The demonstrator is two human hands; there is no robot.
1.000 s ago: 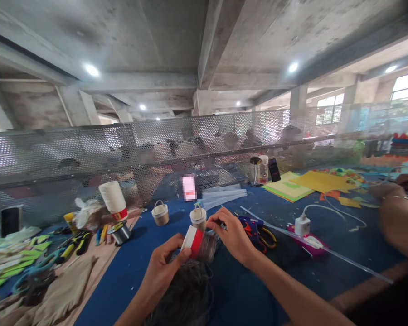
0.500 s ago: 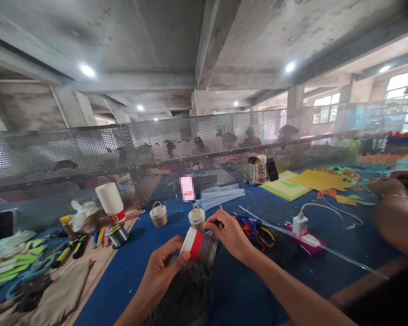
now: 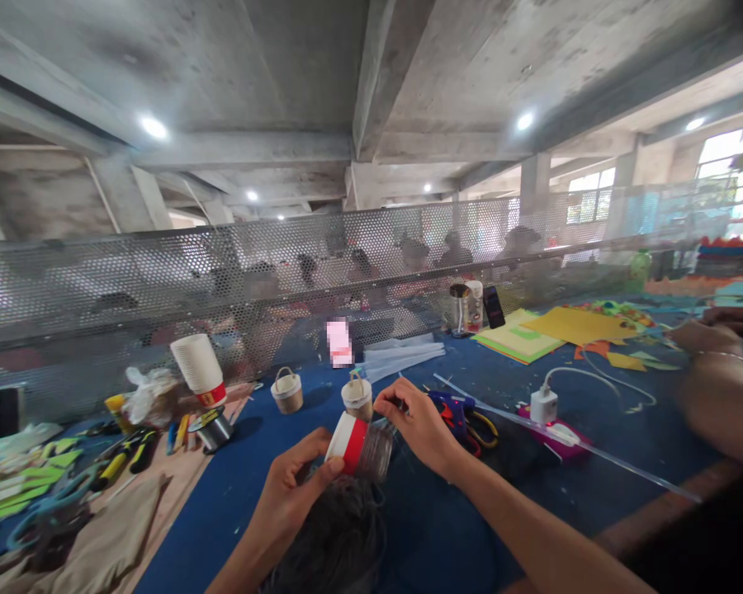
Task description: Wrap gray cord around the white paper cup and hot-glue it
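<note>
Paper cup (image 3: pixel 359 445) with red band, lying sideways above the blue table (image 3: pixel 235 487), wrapped in grey thread. My left hand (image 3: pixel 291 495) grips its rim end; my right hand (image 3: pixel 418 425) pinches thread at its base, fingers narrow. Grey thread pile (image 3: pixel 334 544) just below. Two small baskets (image 3: pixel 286 389) beyond, glue gun (image 3: pixel 455 410) beside my right hand, cup stack (image 3: pixel 198 367) far left, another person's arm (image 3: pixel 718 396) at right.

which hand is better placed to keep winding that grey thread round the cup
Right, probably. The right hand pinches at the cup's grey-wrapped end, fingertips where the thread meets it. The left hand grips the cup's red-and-white rim end, steadying it, so it is not free to wind.
</note>
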